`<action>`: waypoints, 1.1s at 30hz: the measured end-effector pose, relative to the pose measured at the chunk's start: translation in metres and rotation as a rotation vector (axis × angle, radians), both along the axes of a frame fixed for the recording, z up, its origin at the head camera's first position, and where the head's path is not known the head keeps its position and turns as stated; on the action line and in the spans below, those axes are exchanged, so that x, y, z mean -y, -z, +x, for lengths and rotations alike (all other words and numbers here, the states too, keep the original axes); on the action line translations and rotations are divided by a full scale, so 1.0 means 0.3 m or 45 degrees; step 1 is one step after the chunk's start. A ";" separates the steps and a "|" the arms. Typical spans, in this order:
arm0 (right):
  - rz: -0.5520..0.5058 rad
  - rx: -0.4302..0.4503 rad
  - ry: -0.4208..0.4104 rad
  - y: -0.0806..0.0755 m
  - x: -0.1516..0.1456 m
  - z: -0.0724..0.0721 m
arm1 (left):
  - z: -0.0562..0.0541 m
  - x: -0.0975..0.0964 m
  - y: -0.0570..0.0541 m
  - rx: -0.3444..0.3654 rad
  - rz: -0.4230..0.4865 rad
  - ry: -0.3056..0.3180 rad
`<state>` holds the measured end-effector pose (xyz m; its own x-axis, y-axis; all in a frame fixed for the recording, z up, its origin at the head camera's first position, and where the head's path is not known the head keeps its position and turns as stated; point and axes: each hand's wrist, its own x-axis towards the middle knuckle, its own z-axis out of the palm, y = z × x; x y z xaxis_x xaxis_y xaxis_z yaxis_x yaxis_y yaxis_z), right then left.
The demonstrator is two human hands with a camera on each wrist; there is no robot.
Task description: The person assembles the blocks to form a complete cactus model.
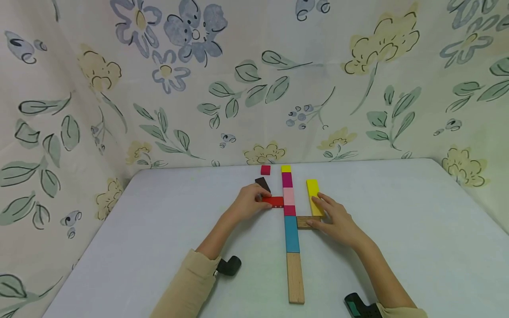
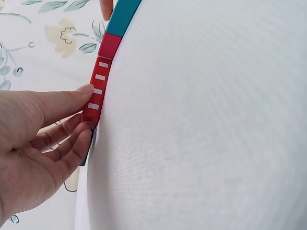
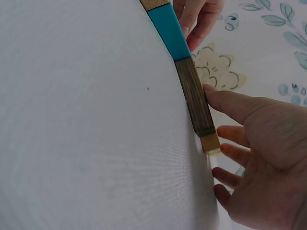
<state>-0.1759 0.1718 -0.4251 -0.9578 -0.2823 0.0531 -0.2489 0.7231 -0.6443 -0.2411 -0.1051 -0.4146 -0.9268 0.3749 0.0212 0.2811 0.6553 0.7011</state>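
On the white table, the left hand (image 1: 251, 201) pinches the outer end of a red block (image 2: 98, 81) with white rectangles along its side. The block's other end meets a column of coloured blocks. A dark brown block (image 1: 261, 182) slants just beyond the left fingers. To the right of the column, the right hand (image 1: 338, 221) rests its thumb on a brown wooden block (image 3: 194, 96) that abuts the blue block (image 1: 292, 234). Its loosely extended fingers lie beside a long yellow block (image 1: 313, 192), the index finger touching its edge.
The column runs from a light wooden block (image 1: 295, 278) in front through pink (image 1: 288, 196) and magenta (image 1: 287, 179) blocks to a small yellow block (image 1: 286, 168). A red cube (image 1: 265, 170) lies by the far edge. Behind hangs a floral cloth (image 1: 246, 128).
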 end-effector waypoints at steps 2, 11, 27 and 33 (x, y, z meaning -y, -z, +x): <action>0.002 0.002 -0.001 0.000 0.000 0.000 | 0.000 0.000 -0.001 -0.006 -0.004 0.007; 0.018 0.010 0.008 -0.002 0.002 -0.001 | 0.001 -0.001 0.001 -0.017 0.005 0.009; -0.003 0.007 -0.004 -0.001 -0.001 0.001 | -0.012 0.022 -0.016 -0.021 0.117 -0.120; 0.002 0.016 0.000 -0.005 0.000 0.003 | -0.041 0.033 0.007 -0.011 0.203 -0.266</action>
<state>-0.1751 0.1718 -0.4236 -0.9583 -0.2827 0.0411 -0.2412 0.7239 -0.6464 -0.2534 -0.1150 -0.4169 -0.9833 0.1668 0.0728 0.1577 0.5810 0.7985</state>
